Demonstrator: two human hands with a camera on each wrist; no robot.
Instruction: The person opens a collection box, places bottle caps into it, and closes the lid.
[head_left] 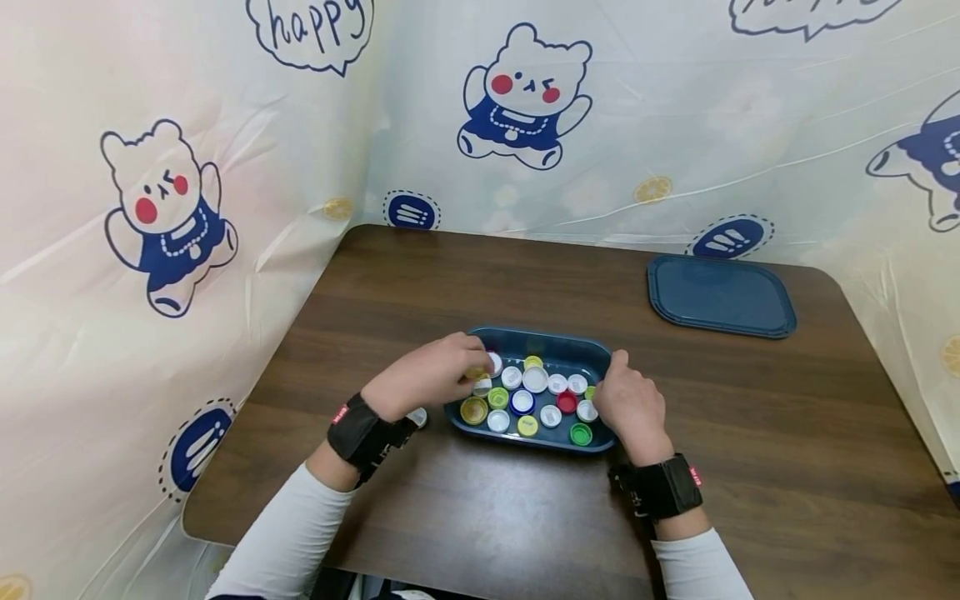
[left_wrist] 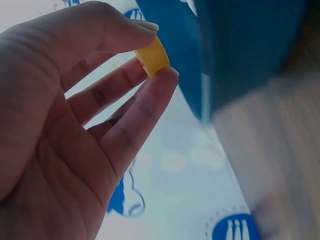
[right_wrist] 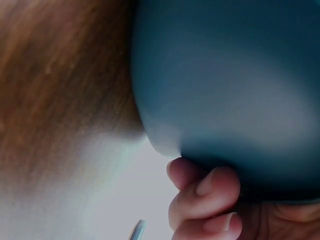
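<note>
My left hand (head_left: 429,373) is above the left end of a dark blue rectangular container (head_left: 558,344). Between its thumb and a fingertip it pinches a yellow bottle cap (left_wrist: 155,57), clear in the left wrist view. With curled fingers, my right hand (head_left: 632,402) grips the container's right end; in the right wrist view the fingers (right_wrist: 207,200) bend against the blue wall (right_wrist: 225,100). Inside the container lie several bottle caps, among them a red cap (head_left: 566,402), a green cap (head_left: 581,434) and a large white cap (head_left: 535,379).
A white cap (head_left: 417,417) lies on the brown table (head_left: 480,517) beside my left wrist, partly hidden. At the back right is a flat dark blue lid (head_left: 722,296). A printed sheet (head_left: 637,108) with bear drawings hangs behind and to the left.
</note>
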